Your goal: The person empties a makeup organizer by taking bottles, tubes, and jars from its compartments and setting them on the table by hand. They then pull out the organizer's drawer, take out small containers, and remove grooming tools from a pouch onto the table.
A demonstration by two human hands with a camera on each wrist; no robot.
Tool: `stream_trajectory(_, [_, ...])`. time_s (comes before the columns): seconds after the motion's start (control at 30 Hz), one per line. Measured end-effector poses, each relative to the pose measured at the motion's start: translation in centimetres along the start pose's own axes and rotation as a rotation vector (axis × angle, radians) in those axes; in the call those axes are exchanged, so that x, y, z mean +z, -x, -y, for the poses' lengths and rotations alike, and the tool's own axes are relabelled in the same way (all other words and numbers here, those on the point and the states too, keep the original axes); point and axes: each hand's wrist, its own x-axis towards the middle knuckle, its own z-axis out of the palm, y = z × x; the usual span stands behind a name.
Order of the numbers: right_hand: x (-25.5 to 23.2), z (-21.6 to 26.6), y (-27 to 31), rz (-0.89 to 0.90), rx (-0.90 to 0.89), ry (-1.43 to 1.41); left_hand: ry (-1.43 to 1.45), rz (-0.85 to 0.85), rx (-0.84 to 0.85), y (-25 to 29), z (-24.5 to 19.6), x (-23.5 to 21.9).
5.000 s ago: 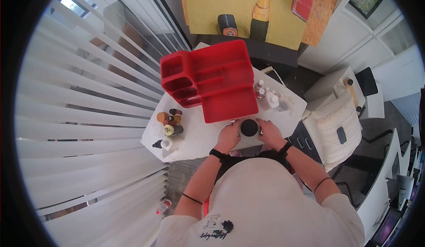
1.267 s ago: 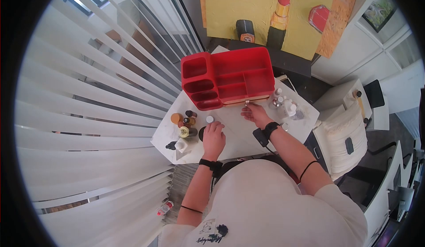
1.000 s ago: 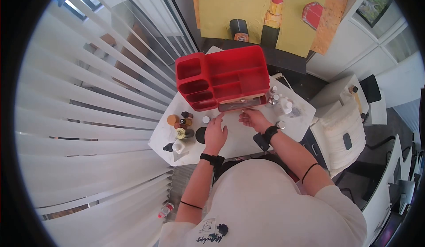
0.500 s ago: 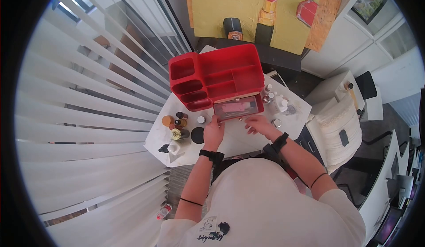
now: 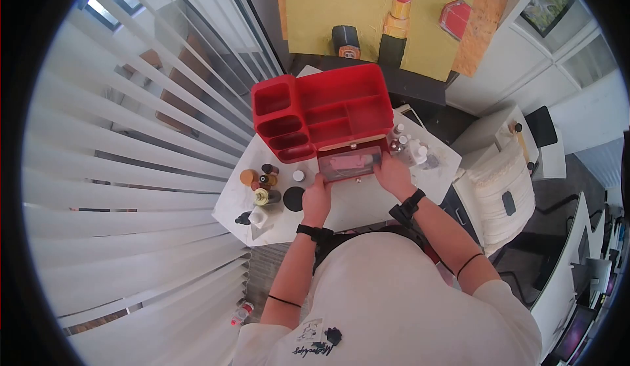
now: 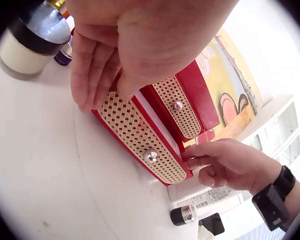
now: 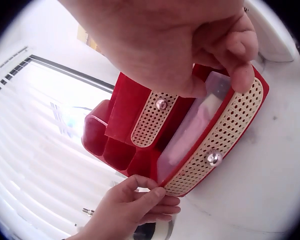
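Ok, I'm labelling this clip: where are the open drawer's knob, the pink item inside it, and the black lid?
drawer knob (image 7: 214,158), right wrist view, on its metal face
pink item (image 7: 197,119), right wrist view, mid-length
black lid (image 5: 293,199), head view, centre of its top

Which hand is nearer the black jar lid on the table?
Left. The left hand is at the drawer's left end, beside the lid; the right hand is at the far end.

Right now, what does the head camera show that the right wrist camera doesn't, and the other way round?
Only the head view shows the bottles and black lid left of the drawer, and the small bottles to its right. Only the right wrist view shows the drawer's perforated cream front, its metal knob, and a second cream front above. Both show the red organizer, the open drawer with something pink inside, and the left hand and right hand at its ends.
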Motion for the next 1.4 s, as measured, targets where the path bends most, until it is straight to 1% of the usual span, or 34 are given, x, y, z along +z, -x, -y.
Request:
stream_trajectory(0.03, [-0.2, 0.2, 0.0, 0.001, -0.006, 0.002, 0.001, -0.005, -0.003, 0.0, -0.1, -0.1])
stream_trajectory(0.1, [-0.6, 0.5, 0.1, -0.068, -0.035, 0.024, -0.026, 0.017, 0.000, -0.1, -0.1, -0.3])
stream_trajectory(0.13, [-0.8, 0.6, 0.2, -0.066, -0.040, 0.027, -0.024, 0.012, -0.004, -0.2, 0.0, -0.3])
stream_trajectory(0.2, [-1.3, 0.9, 0.5, -0.153, -0.035, -0.081, -0.025, 0.022, -0.001, -0.2, 0.1, -0.3])
stream_trajectory(0.33, [-2.2, 1.2, 0.9, -0.103, -0.009, -0.141, -0.021, 0.023, -0.004, -0.3, 0.0, -0.4])
stream_trajectory(0.4, [-1.9, 0.4, 0.7, -0.006, 0.063, -0.315, 0.000, 0.024, -0.008, -0.3, 0.0, -0.3])
stream_trajectory(0.43, [-1.6, -0.2, 0.5, -0.010, 0.065, -0.315, 0.001, 0.025, -0.004, -0.2, 0.0, -0.3])
stream_trajectory(0.5, [-1.3, -0.9, 0.5, -0.008, 0.033, -0.579, 0.010, 0.018, -0.011, -0.3, 0.0, -0.3])
stream_trajectory(0.53, [-1.6, -1.2, 0.8, -0.011, 0.033, -0.581, 0.009, 0.018, -0.008, -0.4, 0.0, -0.3])
stream_trajectory(0.57, [-1.8, -1.7, 1.3, -0.078, 0.012, -0.572, -0.004, 0.034, -0.022, -0.4, 0.0, -0.3])
stream_trajectory(0.6, [-2.5, -2.0, 2.1, -0.145, -0.007, -0.561, -0.016, 0.050, -0.036, -0.5, 0.0, -0.3])
stream_trajectory(0.63, [-3.8, -1.8, 3.1, -0.146, -0.003, -0.560, -0.015, 0.055, -0.034, -0.6, 0.0, -0.2])
stream_trajectory(0.7, [-6.5, -1.7, 5.4, -0.078, 0.103, -0.770, -0.013, 0.035, -0.011, -1.1, 0.1, -0.2])
stream_trajectory(0.73, [-7.1, -2.2, 6.3, -0.075, 0.110, -0.829, -0.013, 0.042, -0.007, -1.6, 0.0, -0.3])
stream_trajectory(0.77, [-7.5, -2.8, 7.1, -0.081, 0.118, -0.829, -0.028, 0.038, -0.019, -2.3, -0.1, -0.3])
stream_trajectory(0.83, [-8.0, -4.1, 9.0, -0.002, 0.180, -1.020, -0.039, 0.046, -0.024, -3.5, -0.3, -0.4])
stream_trajectory(0.9, [-7.5, -5.3, 10.5, -0.003, 0.233, -1.048, -0.015, 0.036, -0.046, -4.6, -0.6, -0.4])
stream_trajectory(0.93, [-7.4, -5.7, 11.4, 0.028, 0.321, -1.049, -0.013, 0.047, -0.039, -4.6, -0.8, -0.4])
stream_trajectory(0.97, [-7.2, -6.2, 12.2, 0.062, 0.409, -1.049, 0.073, 0.009, -0.042, -4.6, -1.0, -0.4])
stream_trajectory(1.0, [-6.6, -6.7, 12.9, 0.069, 0.431, -1.030, 0.157, -0.030, -0.046, -4.6, -0.9, -0.2])
stream_trajectory(1.03, [-5.9, -7.2, 13.3, 0.063, 0.439, -1.033, 0.157, -0.021, -0.042, -4.5, -0.9, 0.1])
stream_trajectory(1.1, [-4.6, -8.0, 14.2, 0.067, 0.519, -1.027, 0.304, 0.016, 0.022, -4.1, -0.5, 0.9])
stream_trajectory(1.13, [-3.9, -8.4, 14.5, 0.062, 0.527, -1.031, 0.302, 0.026, 0.026, -4.2, -0.1, 1.4])
stream_trajectory(1.2, [-2.8, -9.0, 14.6, 0.108, 0.526, -1.092, 0.213, 0.128, 0.162, -4.5, 0.1, 1.9])
stream_trajectory(1.23, [-2.3, -9.3, 14.6, 0.103, 0.525, -1.094, 0.213, 0.129, 0.167, -4.7, -0.2, 2.0])
stream_trajectory(1.3, [-1.6, -9.5, 14.4, 0.170, 0.541, -1.082, 0.154, 0.127, 0.225, -5.0, -0.7, 1.9])
stream_trajectory(1.4, [-0.9, -9.8, 13.7, 0.212, 0.557, -1.108, 0.124, 0.148, 0.224, -5.4, -1.6, 1.6])
